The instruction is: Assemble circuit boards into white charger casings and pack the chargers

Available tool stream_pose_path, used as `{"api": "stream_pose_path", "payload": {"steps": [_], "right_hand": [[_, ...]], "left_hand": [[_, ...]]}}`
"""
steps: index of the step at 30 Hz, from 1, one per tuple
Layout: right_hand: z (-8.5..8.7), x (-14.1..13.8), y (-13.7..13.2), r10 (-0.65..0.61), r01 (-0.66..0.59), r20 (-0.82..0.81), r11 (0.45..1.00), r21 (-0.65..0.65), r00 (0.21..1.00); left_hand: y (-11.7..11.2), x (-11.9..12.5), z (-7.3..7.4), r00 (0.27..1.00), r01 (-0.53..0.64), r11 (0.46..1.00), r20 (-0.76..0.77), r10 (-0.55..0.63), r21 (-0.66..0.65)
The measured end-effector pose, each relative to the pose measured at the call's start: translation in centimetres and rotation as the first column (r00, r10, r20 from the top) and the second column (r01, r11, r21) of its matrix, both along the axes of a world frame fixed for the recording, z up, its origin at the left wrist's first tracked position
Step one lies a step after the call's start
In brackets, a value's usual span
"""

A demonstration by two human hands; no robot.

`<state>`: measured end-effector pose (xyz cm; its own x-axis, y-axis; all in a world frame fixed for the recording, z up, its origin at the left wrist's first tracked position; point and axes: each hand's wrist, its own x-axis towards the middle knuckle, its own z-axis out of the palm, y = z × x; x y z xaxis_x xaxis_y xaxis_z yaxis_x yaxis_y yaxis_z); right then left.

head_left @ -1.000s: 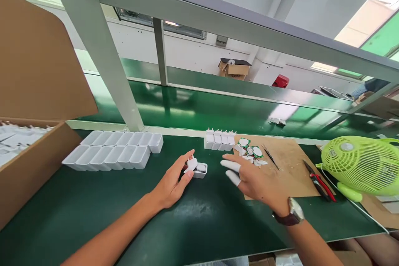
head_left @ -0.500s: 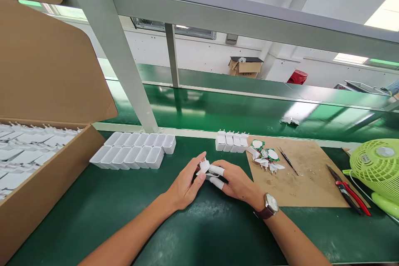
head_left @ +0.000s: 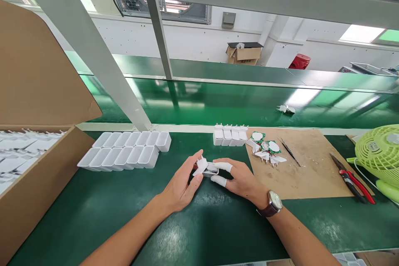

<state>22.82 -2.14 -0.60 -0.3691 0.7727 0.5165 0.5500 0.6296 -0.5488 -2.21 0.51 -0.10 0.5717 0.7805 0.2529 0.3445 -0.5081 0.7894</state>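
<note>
Between my two hands, over the green bench, is a white plastic plug housing [head_left: 213, 169], its hollow inside partly showing. A white plug cover [head_left: 200, 166] sits tilted at the housing's left end. My left hand [head_left: 181, 189] has its thumb and fingers closed around the cover and that end. My right hand [head_left: 245, 181], with white finger cots on two fingers, grips the housing's right end. Whether cover and housing are joined, I cannot tell. Rows of empty white housings [head_left: 116, 156] stand at the left, and several with pronged covers [head_left: 230, 135] stand behind my hands.
On a brown board [head_left: 314, 174] lie green circuit boards [head_left: 273, 146] with white parts, tweezers [head_left: 289, 151] and red-black pliers [head_left: 352, 178]. A green fan [head_left: 378, 149] stands at the right. An open carton [head_left: 46, 170] of white parts fills the left side. A metal post [head_left: 102, 66] rises behind.
The view has tipped slightly downward. The cover has turned to the left in my left hand, and more of the housing's open inside shows now. Both hands keep their hold.
</note>
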Motion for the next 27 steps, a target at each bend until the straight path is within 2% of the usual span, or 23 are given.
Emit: {"api": "stream_pose_path", "payload": {"steps": [3,6,10,12,14,16,18,20,22,24,27], "right_hand": [[-0.3,-0.3,0.0,0.005,-0.006,0.035,1.0,0.026,0.999],[-0.2,-0.7,-0.1,-0.008,0.01,0.071,1.0,-0.027,0.997],[-0.2,-1.0,-0.1,0.057,-0.05,0.076,0.995,-0.085,0.995],[-0.5,-1.3,0.0,0.054,-0.056,-0.02,0.992,-0.111,0.998],[-0.9,-1.7,0.1,-0.02,-0.036,-0.237,0.973,-0.229,0.971],[-0.9,-2.3,0.1,-0.148,-0.088,-0.499,0.904,-0.419,0.854],[-0.5,-2.9,0.1,-0.268,-0.259,-0.679,0.78,-0.569,0.684],[0.2,-3.4,-0.1,-0.322,-0.455,-0.76,0.647,-0.612,0.565],[0.8,-3.8,-0.3,-0.341,-0.575,-0.793,0.552,-0.604,0.506],[1.1,-3.9,-0.5,-0.347,-0.624,-0.804,0.509,-0.594,0.483],[0.9,-3.9,-0.7,-0.353,-0.648,-0.811,0.488,-0.584,0.466]], "left_hand": [[0.0,0.0,0.1,1.0,0.005,1.0,0.008,-0.005,-0.001],[0.0,0.0,0.2,1.0,0.002,1.0,0.005,-0.002,-0.004],[0.1,0.0,0.1,1.0,0.004,1.0,0.002,-0.004,0.002],[0.2,0.1,-0.1,1.0,0.004,1.0,0.029,-0.004,0.008],[0.2,0.5,-0.2,0.997,-0.019,0.999,0.077,0.016,0.036],[0.1,0.9,-0.2,0.994,-0.045,0.995,0.099,0.035,0.094],[-0.2,1.4,-0.1,0.993,-0.076,0.983,0.101,0.059,0.17],[-0.5,1.7,0.1,0.989,-0.106,0.966,0.125,0.078,0.236],[-0.7,1.9,0.2,0.982,-0.135,0.952,0.167,0.09,0.276],[-0.8,1.9,0.2,0.978,-0.146,0.944,0.185,0.094,0.297],[-0.7,1.9,-0.2,0.975,-0.167,0.933,0.195,0.108,0.318]]}}
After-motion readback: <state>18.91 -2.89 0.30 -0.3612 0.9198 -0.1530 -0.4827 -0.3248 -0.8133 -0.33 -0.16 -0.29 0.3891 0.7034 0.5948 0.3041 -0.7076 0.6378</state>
